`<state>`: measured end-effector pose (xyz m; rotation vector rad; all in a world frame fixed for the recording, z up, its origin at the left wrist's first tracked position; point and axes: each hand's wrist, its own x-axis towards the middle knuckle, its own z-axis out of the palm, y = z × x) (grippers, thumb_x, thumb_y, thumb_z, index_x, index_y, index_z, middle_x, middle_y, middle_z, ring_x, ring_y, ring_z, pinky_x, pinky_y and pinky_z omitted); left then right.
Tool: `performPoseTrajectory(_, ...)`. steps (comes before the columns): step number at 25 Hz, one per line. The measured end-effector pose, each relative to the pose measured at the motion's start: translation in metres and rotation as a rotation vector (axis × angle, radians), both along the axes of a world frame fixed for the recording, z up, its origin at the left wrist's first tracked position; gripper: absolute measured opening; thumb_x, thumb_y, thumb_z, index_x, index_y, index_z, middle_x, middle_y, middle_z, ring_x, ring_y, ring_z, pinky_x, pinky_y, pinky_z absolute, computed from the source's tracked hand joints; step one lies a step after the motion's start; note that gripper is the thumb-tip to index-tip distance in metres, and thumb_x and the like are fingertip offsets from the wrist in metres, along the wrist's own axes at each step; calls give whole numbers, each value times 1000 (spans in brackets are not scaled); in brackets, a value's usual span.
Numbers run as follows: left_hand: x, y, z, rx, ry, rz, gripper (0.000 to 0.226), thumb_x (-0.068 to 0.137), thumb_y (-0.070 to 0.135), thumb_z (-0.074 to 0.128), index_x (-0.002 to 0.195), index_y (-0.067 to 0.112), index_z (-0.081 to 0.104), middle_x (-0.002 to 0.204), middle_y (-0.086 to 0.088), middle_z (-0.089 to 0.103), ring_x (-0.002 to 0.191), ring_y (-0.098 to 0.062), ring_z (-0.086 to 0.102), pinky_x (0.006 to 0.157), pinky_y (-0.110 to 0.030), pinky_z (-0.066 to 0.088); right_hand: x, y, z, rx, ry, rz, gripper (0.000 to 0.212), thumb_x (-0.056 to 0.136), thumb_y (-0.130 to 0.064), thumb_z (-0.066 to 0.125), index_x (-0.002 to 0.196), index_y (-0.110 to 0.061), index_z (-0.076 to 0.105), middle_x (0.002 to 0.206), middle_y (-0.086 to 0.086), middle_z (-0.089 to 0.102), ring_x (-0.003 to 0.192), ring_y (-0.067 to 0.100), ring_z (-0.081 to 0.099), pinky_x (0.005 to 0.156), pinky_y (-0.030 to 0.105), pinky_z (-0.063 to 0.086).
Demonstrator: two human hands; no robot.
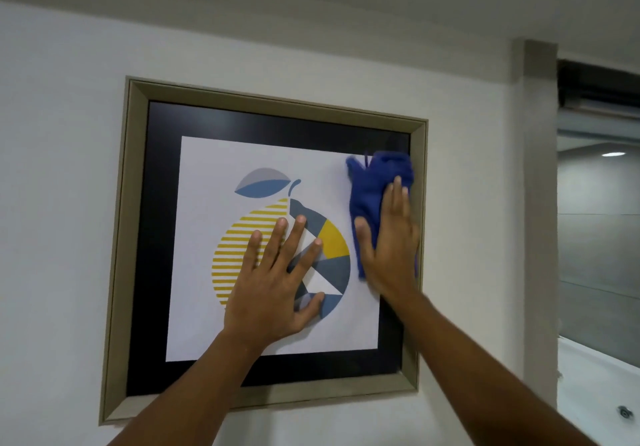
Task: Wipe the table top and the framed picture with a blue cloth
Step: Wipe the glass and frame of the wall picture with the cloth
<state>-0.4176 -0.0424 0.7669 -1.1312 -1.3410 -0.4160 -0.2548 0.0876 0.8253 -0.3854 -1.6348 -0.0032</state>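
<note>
A framed picture [138, 237] hangs on the white wall, with a gold-grey frame, a black mat and a yellow and blue lemon print. My left hand [277, 279] lies flat on the glass over the lemon, fingers spread, holding nothing. My right hand [391, 248] presses a blue cloth [370, 186] flat against the upper right part of the picture, near the frame's right edge. The cloth bunches above my fingers and trails down under my palm. No table top is in view.
A wall corner or pillar [540, 203] stands right of the picture. Beyond it a grey tiled area [599, 237] with a ceiling light and a white bathtub edge [595, 376] show at the far right.
</note>
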Motion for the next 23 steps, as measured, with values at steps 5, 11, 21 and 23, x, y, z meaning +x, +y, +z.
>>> performPoseTrajectory(5,2,0,-1,-5,-19,-16,83,92,70,41,161,25,26,172,-11,13,159,-34,6,127,-56,5,-4,2,52,43,54,-93,76,99,-46,43,157,-9,11,167,9,13,154,26,10,122,43,14)
performPoseTrajectory(11,5,-1,-6,0,-80,-15,83,93,67,43,162,24,23,172,-11,15,159,-34,8,128,-54,4,7,-3,-90,18,-30,-96,71,100,-44,42,158,-16,11,166,7,18,153,25,17,118,44,30)
performPoseTrajectory(21,111,36,-132,-272,-337,-257,86,97,70,27,163,18,7,167,-20,24,155,-35,15,122,-58,17,95,-4,-205,-4,-481,-414,67,88,-16,68,149,-7,41,157,10,36,144,26,36,115,39,25)
performPoseTrajectory(23,134,50,-148,-360,-346,-286,85,98,70,22,163,19,2,169,-19,20,155,-35,14,122,-57,15,117,-2,-230,-66,-448,-395,68,86,-12,72,147,-7,43,155,11,41,144,26,37,115,39,31)
